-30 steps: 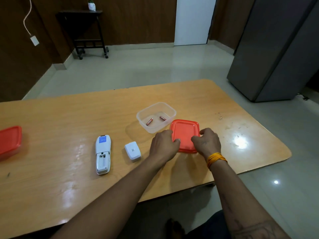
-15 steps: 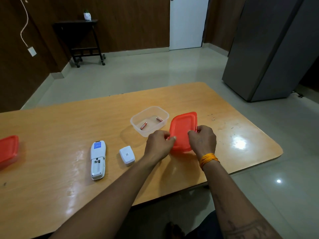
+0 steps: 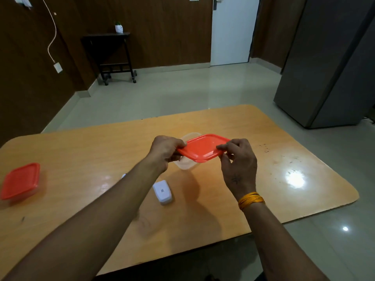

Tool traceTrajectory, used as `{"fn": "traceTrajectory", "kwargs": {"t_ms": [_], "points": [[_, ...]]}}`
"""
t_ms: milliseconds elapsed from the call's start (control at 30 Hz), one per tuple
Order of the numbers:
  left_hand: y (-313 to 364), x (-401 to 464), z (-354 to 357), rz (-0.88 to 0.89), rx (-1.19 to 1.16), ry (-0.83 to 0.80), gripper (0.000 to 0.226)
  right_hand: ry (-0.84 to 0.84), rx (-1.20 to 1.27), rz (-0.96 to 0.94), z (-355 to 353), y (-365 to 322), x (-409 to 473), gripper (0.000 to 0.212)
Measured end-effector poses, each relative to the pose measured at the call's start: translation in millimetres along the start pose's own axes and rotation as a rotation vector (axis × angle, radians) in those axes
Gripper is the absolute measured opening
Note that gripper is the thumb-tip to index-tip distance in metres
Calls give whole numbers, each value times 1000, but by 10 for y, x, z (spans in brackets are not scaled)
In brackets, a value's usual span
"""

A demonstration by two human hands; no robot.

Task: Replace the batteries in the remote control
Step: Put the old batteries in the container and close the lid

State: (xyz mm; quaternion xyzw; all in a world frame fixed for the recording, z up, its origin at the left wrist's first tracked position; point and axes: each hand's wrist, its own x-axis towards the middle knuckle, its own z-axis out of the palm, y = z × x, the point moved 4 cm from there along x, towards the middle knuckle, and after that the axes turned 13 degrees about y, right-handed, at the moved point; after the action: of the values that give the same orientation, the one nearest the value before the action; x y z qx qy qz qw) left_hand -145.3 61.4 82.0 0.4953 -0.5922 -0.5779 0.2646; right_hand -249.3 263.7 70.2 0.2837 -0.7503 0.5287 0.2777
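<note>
Both hands hold a red lid [image 3: 203, 148] level in the air, just above a clear plastic container [image 3: 185, 165] on the table. My left hand [image 3: 165, 151] pinches the lid's left edge and my right hand [image 3: 237, 159] pinches its right edge. The lid hides the inside of the container and the batteries in it. The white battery cover [image 3: 163, 191] lies on the table in front of the container. My left forearm covers the white remote control, except for a small tip [image 3: 123, 176].
A second container with a red lid [image 3: 20, 180] sits at the table's left edge. The wooden table [image 3: 284, 179] has a rounded right end with floor beyond it. A grey cabinet [image 3: 324, 67] stands at the right, a dark side table [image 3: 109, 53] by the far wall.
The lid lay on the table to the right of the container. Both hands have lifted it, turned it level and carried it left over the container. The camera tilted up.
</note>
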Motion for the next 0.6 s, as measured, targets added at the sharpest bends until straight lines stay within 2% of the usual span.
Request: {"fn": "traceTrajectory", "kwargs": {"t_ms": [67,167,200,267,367,467,600], "points": [[19,119,-68,20,-30,26,5,43,113,218,85,-7,4,29],[-29,306,-133,55,-52,93,2,41,405,768,329,93,-17,8],[-63,359,-144,65,-42,115,3,9,476,879,416,102,-35,14],[-114,437,-160,93,-3,146,5,-54,505,965,568,123,-77,28],[-117,557,-166,207,121,178,5,-67,473,982,714,118,-118,41],[-96,671,-133,315,260,202,4,-33,454,1032,825,169,-137,47],[-170,770,-105,328,373,194,3,-46,418,1098,943,259,-243,50]]}}
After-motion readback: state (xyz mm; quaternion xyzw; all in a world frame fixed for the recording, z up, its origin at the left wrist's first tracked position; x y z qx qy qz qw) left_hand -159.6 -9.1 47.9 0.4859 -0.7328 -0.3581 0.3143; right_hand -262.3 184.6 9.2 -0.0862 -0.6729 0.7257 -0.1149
